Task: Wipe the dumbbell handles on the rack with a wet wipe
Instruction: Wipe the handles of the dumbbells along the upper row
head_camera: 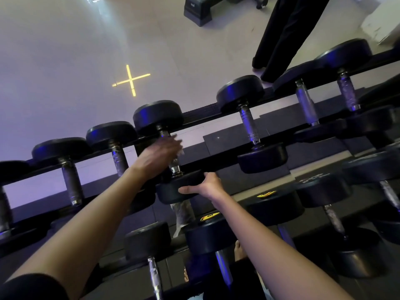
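The rack (201, 112) carries a row of dumbbells across its top tier. The dumbbell (171, 191) being worked on lies mid-row, its near head at the front rail. Your right hand (206, 186) grasps that near head, thumb on its face. Your left hand (160, 152) is blurred over the handle (175, 167); its grip cannot be determined. The wipe (180, 150) shows white beneath its fingers, against the handle.

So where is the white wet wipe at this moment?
Head view, centre: the white wet wipe sits under the left hand on the steel handle of the black top-row dumbbell, whose near head the right hand grips.
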